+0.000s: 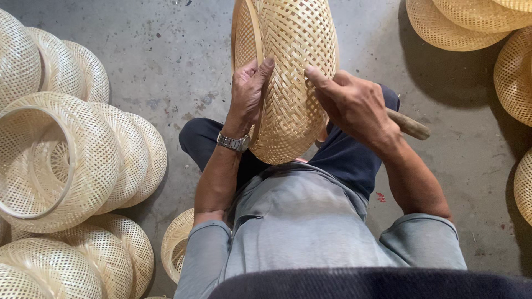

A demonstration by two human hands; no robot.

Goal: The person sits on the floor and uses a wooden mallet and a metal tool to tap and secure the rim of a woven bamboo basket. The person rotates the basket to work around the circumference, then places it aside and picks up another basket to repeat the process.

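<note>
Head view, single entry: we record one pale, dome-shaped woven bamboo basket [291, 77] standing on edge over the lap, its long axis running from twelve o'clock down to six, the wooden rim hoop at its ten o'clock side. Our left hand [247, 94] lies at nine o'clock of the basket, fingers together and flat against the weave just behind the rim, thumb side up, with a silver metal wristwatch [233, 143] on the wrist. Our right hand [354, 105] sits at three o'clock, forefinger stretched out and pressing on the weave, the other fingers curled; whether they also grip something we cannot tell. Both hands touch the basket, about equally near its middle. A brown wooden handle [409, 125] juts out past the right wrist toward four o'clock. Around: a heap of like open-weave bamboo domes [61, 160] at nine o'clock, further yellow woven shades [476, 22] at two o'clock, on a grey concrete floor [166, 61]. Nothing stands between hands and basket.
</note>
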